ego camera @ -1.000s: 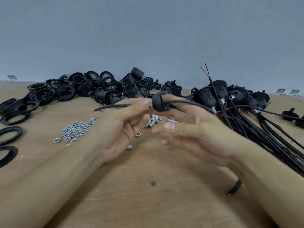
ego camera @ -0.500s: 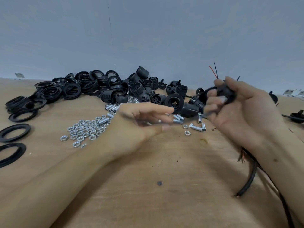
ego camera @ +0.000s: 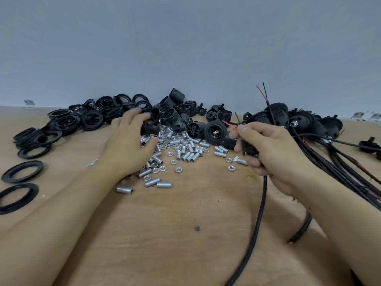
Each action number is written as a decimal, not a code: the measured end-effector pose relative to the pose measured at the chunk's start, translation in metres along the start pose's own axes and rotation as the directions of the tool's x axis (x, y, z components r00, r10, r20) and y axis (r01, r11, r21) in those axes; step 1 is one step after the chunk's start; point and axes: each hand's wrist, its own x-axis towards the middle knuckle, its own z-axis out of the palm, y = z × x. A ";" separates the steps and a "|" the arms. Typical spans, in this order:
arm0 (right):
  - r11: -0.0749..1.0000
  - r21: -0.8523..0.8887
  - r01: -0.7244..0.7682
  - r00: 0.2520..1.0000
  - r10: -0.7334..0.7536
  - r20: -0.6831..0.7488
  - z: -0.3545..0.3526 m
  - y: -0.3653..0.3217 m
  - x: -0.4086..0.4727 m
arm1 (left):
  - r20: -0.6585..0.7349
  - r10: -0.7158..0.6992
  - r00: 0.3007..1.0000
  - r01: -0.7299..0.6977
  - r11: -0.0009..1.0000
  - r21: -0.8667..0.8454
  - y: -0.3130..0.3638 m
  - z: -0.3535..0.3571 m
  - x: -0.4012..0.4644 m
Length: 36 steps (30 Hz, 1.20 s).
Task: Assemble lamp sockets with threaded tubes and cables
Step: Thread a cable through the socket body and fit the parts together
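My right hand (ego camera: 274, 153) grips a black socket base (ego camera: 248, 148) with a silver threaded tube (ego camera: 240, 161) sticking out of its left side. A black cable (ego camera: 261, 205) runs from this hand down toward me, and thin red wire ends (ego camera: 229, 123) show above the thumb. My left hand (ego camera: 127, 145) reaches into the pile of black socket parts (ego camera: 175, 114). Its fingers are stretched over a black piece (ego camera: 150, 128), with the thumb beside it. Loose threaded tubes (ego camera: 191, 154) and hex nuts (ego camera: 174, 162) lie scattered between the hands.
Black threaded rings (ego camera: 90, 118) are heaped at the back left, and flat black rings (ego camera: 22, 171) lie at the left edge. Assembled sockets with cables (ego camera: 303, 122) are bundled at the right, their leads trailing across the wooden table (ego camera: 165, 234). A grey wall stands behind.
My left hand has moved forward from the middle of the table into the socket pile. My right hand has come down and toward the centre with the cabled socket base.
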 end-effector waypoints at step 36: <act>0.931 -0.019 0.363 0.922 -0.356 0.152 0.013 -0.004 -0.012 | -0.006 0.326 0.945 -0.267 0.764 -0.588 0.053 0.003 -0.024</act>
